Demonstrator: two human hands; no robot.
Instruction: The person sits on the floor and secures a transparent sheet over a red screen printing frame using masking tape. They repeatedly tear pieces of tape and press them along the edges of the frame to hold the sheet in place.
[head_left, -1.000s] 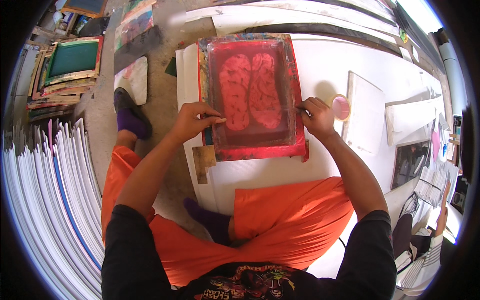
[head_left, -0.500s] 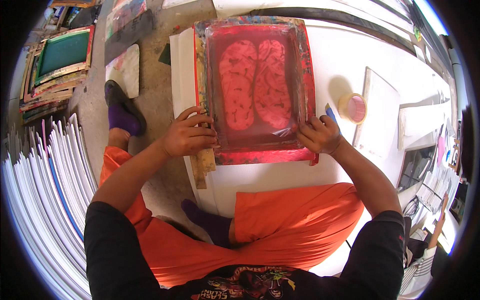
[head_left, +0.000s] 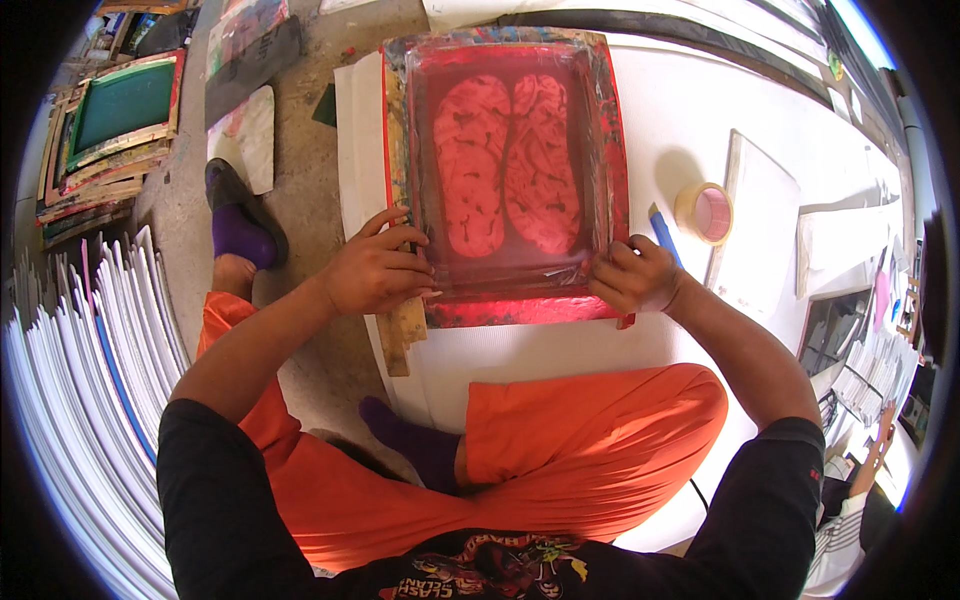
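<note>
In front of me lies a screen printing frame [head_left: 500,312], its wooden sides smeared with red and other paint. Two pink-red slipper-sole shapes, a left one [head_left: 471,165] and a right one [head_left: 543,165], show through its dark red mesh. Clear shiny film seems to run along the inner edges. My left hand [head_left: 378,268] grips the left side near the lower corner, thumb and fingers over the wood. My right hand [head_left: 635,275] is closed on the right side near its lower corner; whether it also pinches film, I cannot tell.
Right of the frame are a tape roll [head_left: 704,213] and a blue-handled tool [head_left: 664,236] on the white surface [head_left: 560,350]. A flat white panel [head_left: 757,215] lies beyond. Stacked screens [head_left: 125,105] and many white sheets [head_left: 95,370] stand left. Another person's arm [head_left: 872,455] shows lower right.
A bright glint on the film beside my right hand has faded. Both hands stay at the frame's lower sides, and the whole scene has shifted slightly left in view.
</note>
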